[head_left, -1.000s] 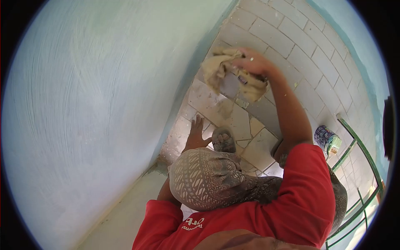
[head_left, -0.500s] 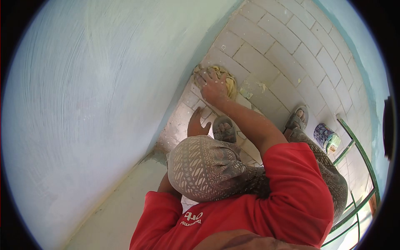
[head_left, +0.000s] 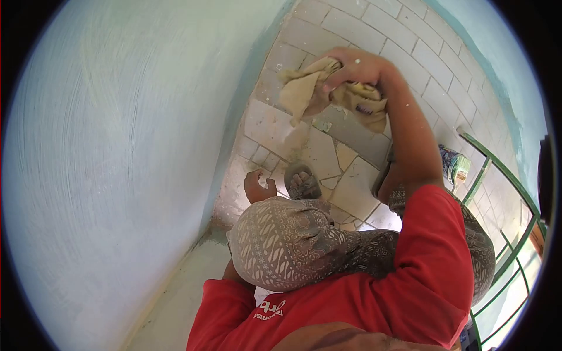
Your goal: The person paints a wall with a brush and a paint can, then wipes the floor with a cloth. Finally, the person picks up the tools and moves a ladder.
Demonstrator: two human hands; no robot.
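My right hand [head_left: 357, 70] is closed around a bunched, yellowish-beige cloth [head_left: 301, 92], lifted above the tiled floor. Part of the cloth hangs down on the left of the fingers and another part under the palm. Near the wall, my left hand [head_left: 259, 186] shows beyond my patterned knee, its fingers curved and apart with nothing between them. Beneath the cloth the floor [head_left: 316, 153] has pale, irregular pieces of tile with whitish smears.
A pale blue-green wall [head_left: 134, 128] rises on the left. At the right stand a can [head_left: 449, 164] with a brush [head_left: 462, 167] and a green metal railing [head_left: 497, 167]. My sandalled foot [head_left: 302, 182] is beside my left hand.
My right hand has gone from pressing the cloth on the floor by the wall to holding it raised, farther right and up in view. My left hand has shifted slightly left and down.
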